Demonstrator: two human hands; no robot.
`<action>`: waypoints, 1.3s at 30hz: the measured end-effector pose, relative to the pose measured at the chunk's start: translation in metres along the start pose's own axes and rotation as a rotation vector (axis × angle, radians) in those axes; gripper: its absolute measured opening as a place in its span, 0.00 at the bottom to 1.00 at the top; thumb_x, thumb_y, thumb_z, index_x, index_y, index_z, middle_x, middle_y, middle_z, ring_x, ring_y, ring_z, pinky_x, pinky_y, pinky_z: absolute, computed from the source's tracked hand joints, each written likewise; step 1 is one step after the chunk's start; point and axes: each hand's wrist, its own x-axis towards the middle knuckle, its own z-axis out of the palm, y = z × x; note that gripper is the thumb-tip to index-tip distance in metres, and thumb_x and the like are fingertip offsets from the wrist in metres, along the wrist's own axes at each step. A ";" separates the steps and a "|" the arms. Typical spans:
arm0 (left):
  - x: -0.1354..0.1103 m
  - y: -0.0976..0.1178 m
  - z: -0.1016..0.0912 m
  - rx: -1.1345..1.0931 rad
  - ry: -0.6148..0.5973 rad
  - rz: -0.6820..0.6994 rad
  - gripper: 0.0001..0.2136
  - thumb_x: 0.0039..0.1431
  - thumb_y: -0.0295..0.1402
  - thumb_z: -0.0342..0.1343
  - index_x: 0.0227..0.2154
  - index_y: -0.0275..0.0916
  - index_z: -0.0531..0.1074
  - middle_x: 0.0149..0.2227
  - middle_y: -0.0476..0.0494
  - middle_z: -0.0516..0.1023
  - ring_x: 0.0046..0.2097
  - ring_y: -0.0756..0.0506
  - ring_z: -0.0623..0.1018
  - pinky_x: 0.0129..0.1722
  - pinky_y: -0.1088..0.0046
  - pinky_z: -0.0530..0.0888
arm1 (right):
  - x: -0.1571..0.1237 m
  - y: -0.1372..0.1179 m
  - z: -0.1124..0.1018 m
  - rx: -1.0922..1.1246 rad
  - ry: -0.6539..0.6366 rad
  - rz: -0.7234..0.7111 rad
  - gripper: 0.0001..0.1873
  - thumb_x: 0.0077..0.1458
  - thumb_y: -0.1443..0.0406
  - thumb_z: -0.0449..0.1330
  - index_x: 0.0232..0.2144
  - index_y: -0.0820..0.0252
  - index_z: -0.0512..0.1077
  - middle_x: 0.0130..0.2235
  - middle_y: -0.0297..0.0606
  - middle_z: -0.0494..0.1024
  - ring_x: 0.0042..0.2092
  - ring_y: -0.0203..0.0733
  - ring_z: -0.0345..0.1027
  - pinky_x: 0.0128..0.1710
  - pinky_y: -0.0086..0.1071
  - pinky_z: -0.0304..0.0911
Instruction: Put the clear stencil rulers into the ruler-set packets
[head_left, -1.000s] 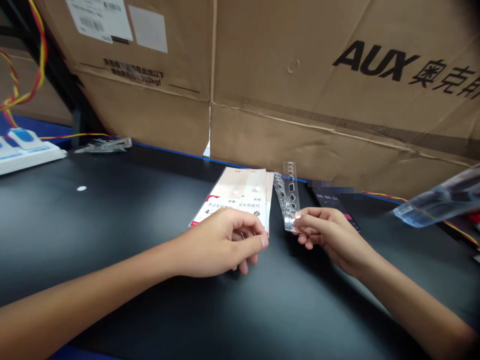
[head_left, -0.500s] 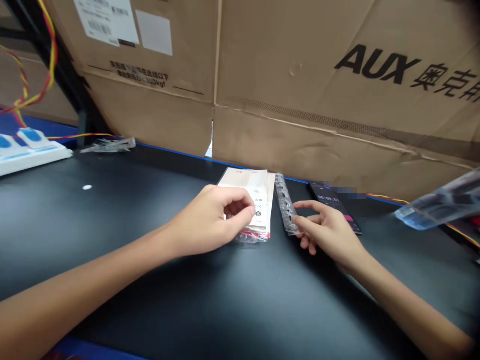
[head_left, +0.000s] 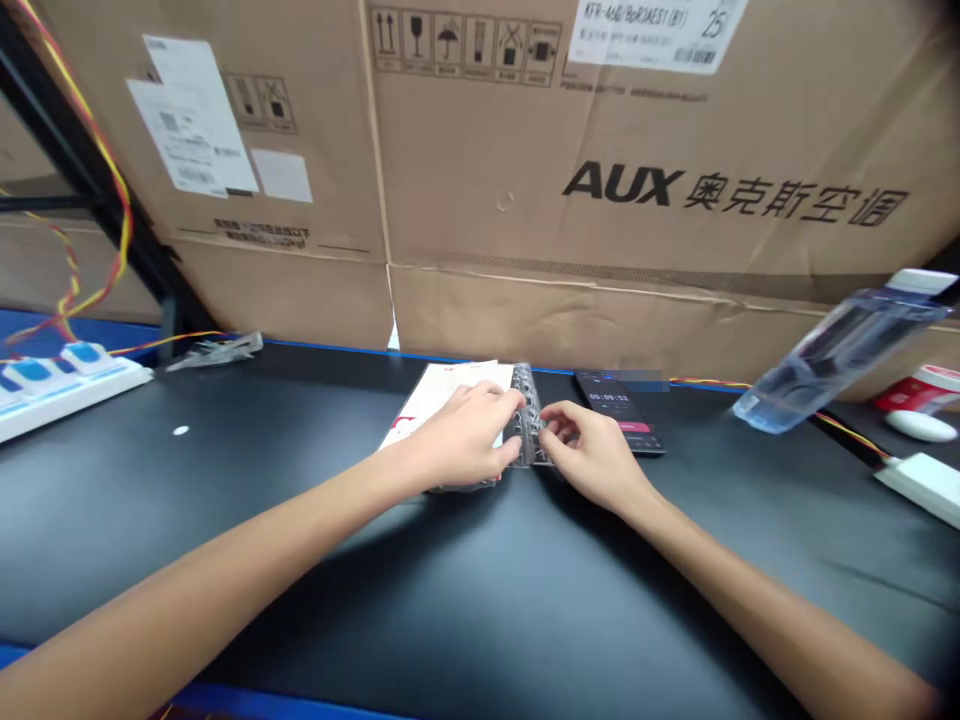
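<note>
A clear plastic ruler (head_left: 530, 400) with cut-out shapes lies lengthwise on the black table, close against the right side of a stack of white, printed, clear-wrapped packets (head_left: 429, 395). Above the stack, my left hand (head_left: 476, 432) is open, its thumb and forefinger spread and their tips by the ruler's left edge. My right hand (head_left: 592, 450) has its fingers curled and its thumb and forefinger closed at the ruler's right edge. Part of the stack is hidden under my left hand.
A phone (head_left: 619, 410) showing a timer lies beyond my right hand. A tilted water bottle (head_left: 840, 345) is at the right, near a white adapter (head_left: 926, 485). A power strip (head_left: 75, 390) is at the left. A large cardboard box (head_left: 480, 230) stands along the back.
The camera view has tilted up and turned right. My left hand has moved right to the ruler's edge, with its fingers spread. My right hand's fingers have curled in.
</note>
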 end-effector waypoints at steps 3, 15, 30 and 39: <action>0.015 0.003 0.011 0.168 -0.043 0.010 0.13 0.63 0.35 0.52 0.48 0.35 0.71 0.44 0.33 0.77 0.50 0.33 0.74 0.50 0.56 0.68 | 0.001 0.004 0.004 0.001 0.016 -0.011 0.16 0.55 0.62 0.58 0.45 0.63 0.73 0.44 0.45 0.78 0.42 0.44 0.74 0.38 0.33 0.70; 0.015 -0.002 0.021 0.105 -0.082 -0.013 0.15 0.69 0.42 0.50 0.53 0.48 0.74 0.50 0.41 0.78 0.58 0.35 0.70 0.57 0.53 0.62 | 0.007 0.010 0.001 0.133 -0.043 0.099 0.17 0.50 0.65 0.61 0.44 0.63 0.73 0.42 0.44 0.81 0.38 0.43 0.77 0.39 0.34 0.73; 0.012 0.011 0.029 -0.236 -0.079 -0.134 0.20 0.68 0.41 0.47 0.60 0.44 0.61 0.56 0.41 0.77 0.60 0.39 0.73 0.69 0.47 0.46 | 0.009 0.006 -0.008 0.233 -0.086 0.122 0.15 0.47 0.70 0.59 0.40 0.61 0.78 0.42 0.41 0.84 0.42 0.43 0.80 0.43 0.30 0.72; 0.047 -0.006 0.019 -0.474 0.081 -0.335 0.19 0.56 0.37 0.58 0.51 0.41 0.71 0.53 0.36 0.77 0.49 0.34 0.78 0.52 0.57 0.70 | 0.013 0.015 0.000 0.309 0.029 0.180 0.17 0.48 0.66 0.63 0.43 0.60 0.77 0.46 0.45 0.83 0.47 0.50 0.78 0.48 0.38 0.70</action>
